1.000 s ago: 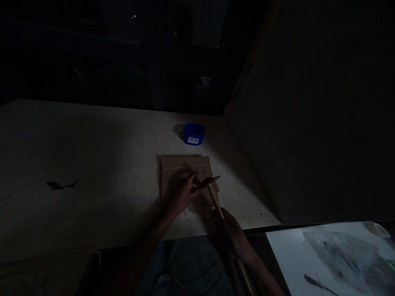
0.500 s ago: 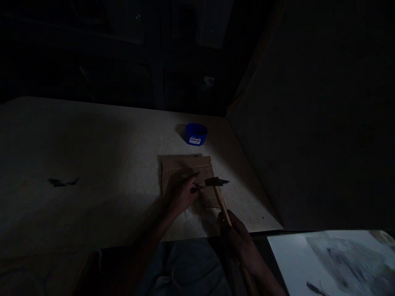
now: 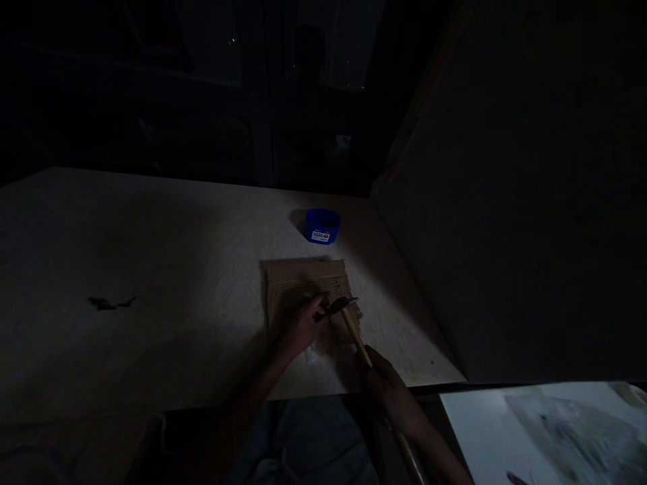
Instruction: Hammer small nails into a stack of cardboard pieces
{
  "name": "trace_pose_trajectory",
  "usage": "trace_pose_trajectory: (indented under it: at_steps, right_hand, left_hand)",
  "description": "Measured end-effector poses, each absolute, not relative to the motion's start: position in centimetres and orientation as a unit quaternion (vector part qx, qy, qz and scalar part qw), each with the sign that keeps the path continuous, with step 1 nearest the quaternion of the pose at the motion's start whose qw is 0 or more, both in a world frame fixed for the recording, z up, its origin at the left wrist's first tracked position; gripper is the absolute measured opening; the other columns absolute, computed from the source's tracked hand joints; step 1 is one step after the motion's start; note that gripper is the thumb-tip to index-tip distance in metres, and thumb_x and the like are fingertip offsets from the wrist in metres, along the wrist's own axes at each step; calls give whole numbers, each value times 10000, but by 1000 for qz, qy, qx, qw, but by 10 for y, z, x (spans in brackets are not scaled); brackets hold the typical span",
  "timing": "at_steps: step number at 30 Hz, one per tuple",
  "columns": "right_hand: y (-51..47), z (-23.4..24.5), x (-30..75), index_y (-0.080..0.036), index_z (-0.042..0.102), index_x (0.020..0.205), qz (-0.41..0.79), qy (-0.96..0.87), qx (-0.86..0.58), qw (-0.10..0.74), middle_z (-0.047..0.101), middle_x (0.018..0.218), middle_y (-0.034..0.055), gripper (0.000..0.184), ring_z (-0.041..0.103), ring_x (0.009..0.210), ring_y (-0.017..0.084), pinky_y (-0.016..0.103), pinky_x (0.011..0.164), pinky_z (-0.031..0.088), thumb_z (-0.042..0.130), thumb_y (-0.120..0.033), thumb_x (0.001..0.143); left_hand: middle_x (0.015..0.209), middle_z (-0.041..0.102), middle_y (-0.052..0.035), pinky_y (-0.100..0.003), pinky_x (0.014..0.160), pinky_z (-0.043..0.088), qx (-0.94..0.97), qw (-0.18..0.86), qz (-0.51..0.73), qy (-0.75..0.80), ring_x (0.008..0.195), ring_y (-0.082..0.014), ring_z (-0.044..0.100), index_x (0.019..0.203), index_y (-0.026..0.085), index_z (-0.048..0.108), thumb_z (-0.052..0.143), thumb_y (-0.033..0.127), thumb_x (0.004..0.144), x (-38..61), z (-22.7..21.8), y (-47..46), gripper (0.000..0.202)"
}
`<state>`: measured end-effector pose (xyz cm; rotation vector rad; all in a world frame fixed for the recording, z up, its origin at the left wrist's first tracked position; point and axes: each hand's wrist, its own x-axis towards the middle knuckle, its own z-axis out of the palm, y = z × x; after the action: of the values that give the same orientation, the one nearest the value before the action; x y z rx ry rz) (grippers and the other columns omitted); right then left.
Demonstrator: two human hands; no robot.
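The scene is very dark. A small brown board (image 3: 303, 279) covered with a grid of dots lies on a pale table (image 3: 151, 283). My left hand (image 3: 299, 325) rests on the board's near part, its fingers pinched at a small thing I cannot make out. My right hand (image 3: 387, 391) is closed round the wooden handle of a small hammer (image 3: 348, 316). The hammer's dark head sits just right of my left fingertips, down at the board.
A blue tub (image 3: 322, 225) with a label stands behind the board. A tall flat panel (image 3: 505, 202) rises along the table's right side. A white sheet with a grey picture (image 3: 550, 431) lies at the lower right. A dark mark (image 3: 111, 303) sits on the table's left.
The hammer head rose and swung right half a second ago, then came back down beside my left fingertips. My left hand stayed on the board.
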<state>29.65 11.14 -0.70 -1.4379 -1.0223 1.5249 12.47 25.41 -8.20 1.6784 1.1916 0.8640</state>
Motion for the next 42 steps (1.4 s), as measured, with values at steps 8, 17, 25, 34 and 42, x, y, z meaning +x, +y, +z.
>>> trace_pose_trajectory:
  at_steps: [8,17,25,34,42]
  right_hand:
    - [107,0,298,-229,463,868,598,-389,-541,446,387,508,-120,376,251,296,34,144,275,215,553,-594,888]
    - [114,-17,305,-221,487,851,560,-395,-557,469,397,520,-107,349,297,318,48,156,285,237,609,-548,828]
    - [164,-16,307,-199,588,971,470,-466,-587,466,618,795,2,277,406,457,84,197,366,336,564,-434,826]
    - [165,-35,299,-188,542,1170,524,-445,-577,440,478,612,-83,446,363,370,68,167,293,290,567,-478,832]
    - [159,-45,305,-191,576,1151,546,-404,-556,479,466,587,-82,499,365,366,65,165,295,307,654,-545,809]
  left_hand:
    - [896,752,-21,-248,703,536,706,399,353,467,736,-140,673,1353,225,562,653,235,835,122,-87,255,526]
    - [1116,721,-42,-311,815,554,735,392,316,454,896,-170,684,1452,266,460,676,231,830,119,-72,248,660]
    - [999,718,-53,-294,812,511,784,272,326,453,939,-183,660,989,215,731,644,240,886,129,-62,250,138]
    - [888,718,-50,-285,752,494,781,260,319,469,838,-172,657,875,192,737,681,226,858,128,-56,251,68]
    - [1067,728,-40,-300,843,550,764,326,332,447,916,-170,684,1302,260,602,725,276,824,111,-57,243,493]
